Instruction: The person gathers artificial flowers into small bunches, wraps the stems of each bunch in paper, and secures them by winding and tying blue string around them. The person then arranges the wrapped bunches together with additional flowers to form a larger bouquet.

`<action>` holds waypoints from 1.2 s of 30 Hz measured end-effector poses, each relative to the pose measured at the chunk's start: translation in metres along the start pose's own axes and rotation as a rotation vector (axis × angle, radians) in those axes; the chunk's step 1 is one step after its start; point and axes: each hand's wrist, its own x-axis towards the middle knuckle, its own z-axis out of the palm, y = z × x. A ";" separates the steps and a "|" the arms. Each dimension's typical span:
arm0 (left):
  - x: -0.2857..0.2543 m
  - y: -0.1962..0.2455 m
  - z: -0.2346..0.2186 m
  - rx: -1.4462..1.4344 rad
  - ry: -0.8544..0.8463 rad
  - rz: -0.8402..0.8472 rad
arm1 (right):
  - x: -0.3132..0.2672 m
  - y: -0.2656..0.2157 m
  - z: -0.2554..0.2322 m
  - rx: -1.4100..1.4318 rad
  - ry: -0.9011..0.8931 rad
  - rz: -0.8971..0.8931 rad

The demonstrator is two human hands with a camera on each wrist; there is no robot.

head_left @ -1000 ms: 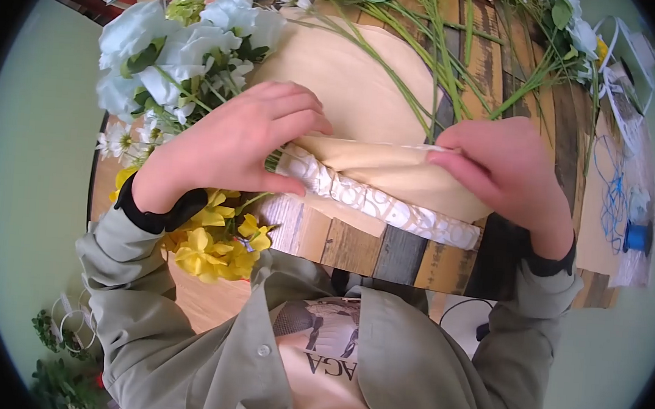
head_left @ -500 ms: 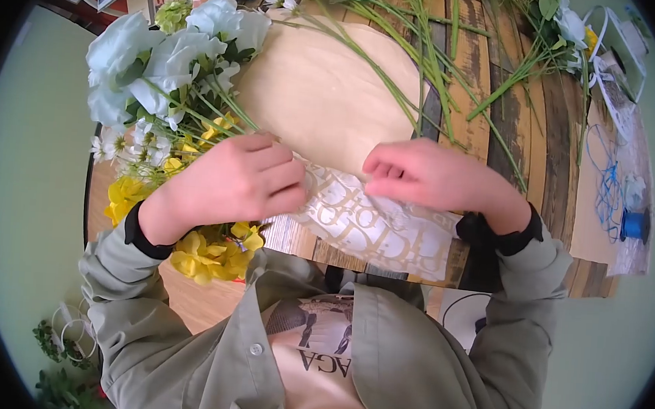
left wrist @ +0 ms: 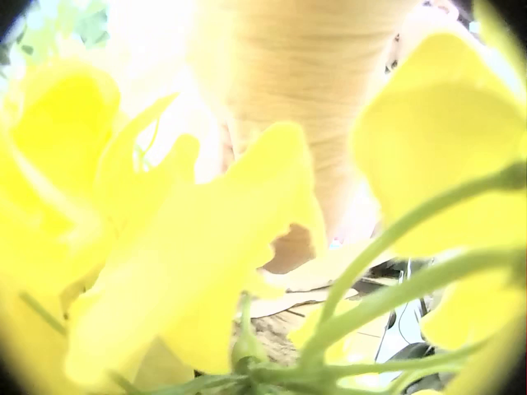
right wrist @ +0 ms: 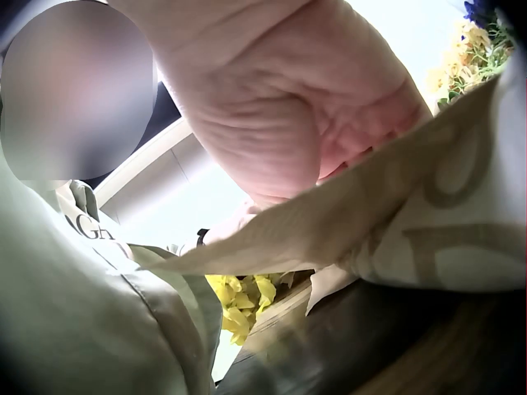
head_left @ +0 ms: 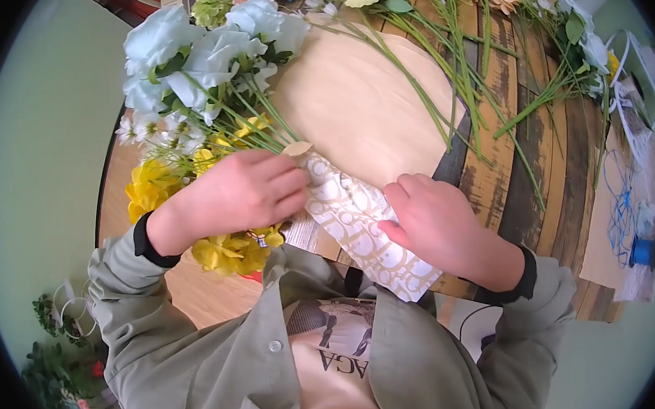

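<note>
In the head view my left hand curls its fingers at the left end of a strip of patterned wrapping paper, white with gold lettering. The strip slants down to the right, its lower corner overlapping the table's front edge. My right hand pinches the strip's upper right side, thumb on the printed face. In the right wrist view its fingertips are hidden behind the paper. Green stems of pale blue flowers run toward my left hand. Yellow flowers lie around that wrist and fill the left wrist view.
A large rounded beige sheet lies on the plank table beyond my hands. Loose green stems cross its right side. At the far right is a blue spool with tangled blue string.
The paper went from a narrow rolled edge with a beige flap to a wider patterned face, now slanting toward my body. My right hand let the flap down and came in toward the left hand.
</note>
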 end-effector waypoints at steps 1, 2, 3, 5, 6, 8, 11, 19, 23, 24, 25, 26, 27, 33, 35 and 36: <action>-0.004 -0.001 -0.004 -0.130 0.029 -0.141 | 0.000 -0.001 0.001 -0.014 -0.001 0.005; -0.007 -0.002 -0.008 -0.262 0.061 -0.282 | 0.000 -0.002 0.001 -0.029 -0.004 0.012; -0.007 -0.004 -0.016 -0.325 -0.006 -0.430 | 0.000 -0.003 0.001 -0.030 -0.005 0.010; 0.008 -0.008 -0.020 -0.321 0.076 -0.527 | 0.000 -0.004 0.003 -0.053 0.012 0.004; 0.017 -0.011 -0.020 -0.314 0.161 -0.620 | 0.000 -0.004 0.003 -0.059 0.010 -0.006; 0.022 -0.021 -0.005 -0.295 0.219 -0.593 | 0.000 -0.004 0.004 -0.049 0.023 0.007; 0.025 -0.032 0.007 -0.304 -0.003 -0.526 | -0.001 -0.005 0.005 -0.065 0.044 0.004; 0.026 -0.056 0.021 -0.544 -0.134 -0.698 | -0.003 -0.008 0.007 -0.160 0.079 -0.033; 0.020 -0.054 0.026 -0.345 -0.110 -0.707 | -0.005 -0.011 0.014 -0.300 0.106 -0.024; 0.019 -0.050 0.028 -0.248 -0.105 -0.712 | -0.004 -0.012 0.015 -0.298 0.108 -0.021; 0.019 -0.048 0.028 -0.152 -0.100 -0.716 | -0.004 -0.012 0.015 -0.316 0.106 -0.020; 0.019 -0.047 0.026 -0.152 -0.101 -0.714 | -0.004 -0.012 0.015 -0.335 0.104 -0.020; 0.020 -0.047 0.023 0.037 -0.076 -0.725 | -0.004 -0.012 0.016 -0.335 0.105 -0.020; 0.036 -0.043 0.004 -0.359 0.066 -0.522 | -0.003 -0.012 0.012 -0.290 0.088 -0.027; 0.040 -0.032 0.010 -0.542 -0.040 -0.289 | -0.003 -0.011 0.010 -0.328 0.085 -0.054; 0.038 -0.032 0.012 -0.547 -0.032 -0.295 | -0.004 -0.010 0.008 -0.332 0.076 -0.058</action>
